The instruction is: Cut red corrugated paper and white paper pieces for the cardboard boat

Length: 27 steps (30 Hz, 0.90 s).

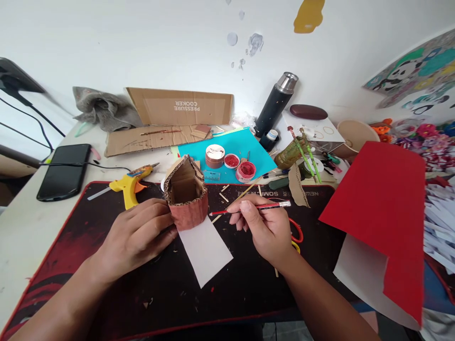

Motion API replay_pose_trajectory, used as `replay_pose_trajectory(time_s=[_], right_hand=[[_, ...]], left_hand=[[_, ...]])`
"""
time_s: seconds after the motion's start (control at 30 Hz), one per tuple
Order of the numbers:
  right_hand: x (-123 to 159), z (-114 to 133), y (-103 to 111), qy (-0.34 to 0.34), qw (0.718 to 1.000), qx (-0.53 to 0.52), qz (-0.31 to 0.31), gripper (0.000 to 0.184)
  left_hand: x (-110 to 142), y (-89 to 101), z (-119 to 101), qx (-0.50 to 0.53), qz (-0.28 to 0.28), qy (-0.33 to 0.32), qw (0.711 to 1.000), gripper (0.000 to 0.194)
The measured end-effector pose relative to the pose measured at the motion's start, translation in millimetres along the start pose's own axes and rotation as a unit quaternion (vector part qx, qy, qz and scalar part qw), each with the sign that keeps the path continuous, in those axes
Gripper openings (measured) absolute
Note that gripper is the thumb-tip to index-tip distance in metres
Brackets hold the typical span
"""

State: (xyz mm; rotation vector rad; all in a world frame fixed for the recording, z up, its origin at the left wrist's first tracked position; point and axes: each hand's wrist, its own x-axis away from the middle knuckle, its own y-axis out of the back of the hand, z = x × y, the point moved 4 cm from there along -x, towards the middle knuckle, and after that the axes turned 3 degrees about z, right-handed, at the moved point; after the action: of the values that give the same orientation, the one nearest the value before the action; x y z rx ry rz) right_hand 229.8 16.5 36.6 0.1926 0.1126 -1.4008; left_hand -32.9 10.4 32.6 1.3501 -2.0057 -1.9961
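Observation:
A small corrugated cardboard model [186,194], part painted red, stands on a white paper strip [206,251] on the black and red desk mat [106,265]. My left hand [137,237] rests against the model's left side, fingers curled around it. My right hand [263,227] pinches a red pencil [256,207] with a white eraser end; its tip points left toward the model's base.
A yellow glue gun [130,182] lies left of the model, a black phone [64,170] further left. Open red paint pots [245,169] sit on teal paper [241,147]. A red sheet [387,213] fills the right side. Cardboard pieces [177,109], a black flask [275,102], scissors [296,232] lie around.

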Motion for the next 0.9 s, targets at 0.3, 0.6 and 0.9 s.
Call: replay_pose_trajectory(time_s=[0.3, 0.6, 0.9], right_hand=[[0, 0, -2, 0.002, 1.0, 0.002, 0.016, 0.036], [0, -4, 2, -0.002, 1.0, 0.011, -0.013, 0.038], [17, 3, 4, 0.014, 0.999, -0.014, -0.027, 0.039]], left_hand=[[-1, -0.6, -1, 0.003, -0.005, -0.003, 1.0, 0.008], [-4, 1.9, -2, -0.045, -0.009, -0.024, 0.999, 0.007], [-2, 9.1, -24, -0.181, 0.035, -0.088, 0.979, 0.02]])
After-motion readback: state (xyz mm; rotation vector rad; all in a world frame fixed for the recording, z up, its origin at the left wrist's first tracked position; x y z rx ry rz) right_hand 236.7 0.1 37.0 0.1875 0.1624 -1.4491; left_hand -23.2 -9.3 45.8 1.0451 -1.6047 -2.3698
